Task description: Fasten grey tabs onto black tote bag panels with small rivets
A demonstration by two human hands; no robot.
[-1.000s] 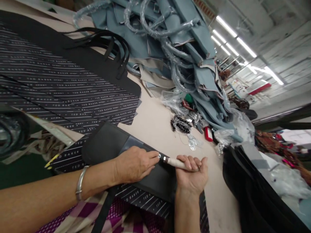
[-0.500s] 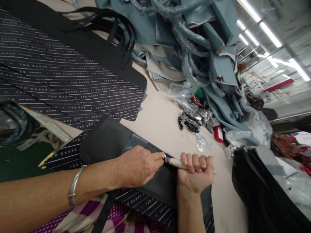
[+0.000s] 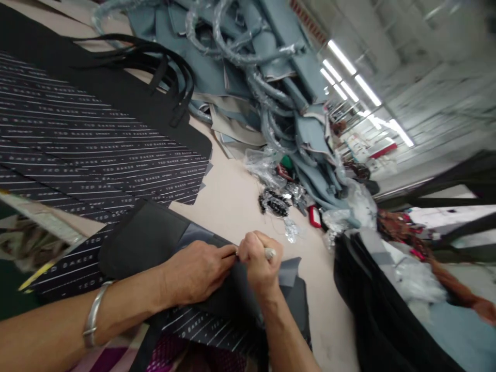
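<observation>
My left hand [image 3: 197,271], with a silver bangle on its wrist, rests over the dark panel [image 3: 143,235], fingertips pinched; what lies between them is too small to make out. Right beside those fingertips, my right hand [image 3: 259,258] is closed in a fist round a white-handled tool [image 3: 270,253]. Only the tool's pale handle end shows; its tip is hidden. Under the panel lies black striped, lettered fabric [image 3: 209,330]. A grey-blue flap [image 3: 290,271] sticks up to the right of my fist.
Striped fabric pieces [image 3: 96,155] and black straps [image 3: 170,67] lie at left. Blue-grey parts with plastic-wrapped handles [image 3: 240,57] fill the back. Black beads [image 3: 274,202] and a red item [image 3: 314,216] sit on the pale tabletop [image 3: 228,191]. Black pieces [image 3: 372,305] lie right; another person's arm [image 3: 453,281] reaches in.
My right hand has turned and moved in against my left fingertips, hiding the tool's shaft. The view has shifted right, bringing another person's arm into sight. The grey-blue flap now shows.
</observation>
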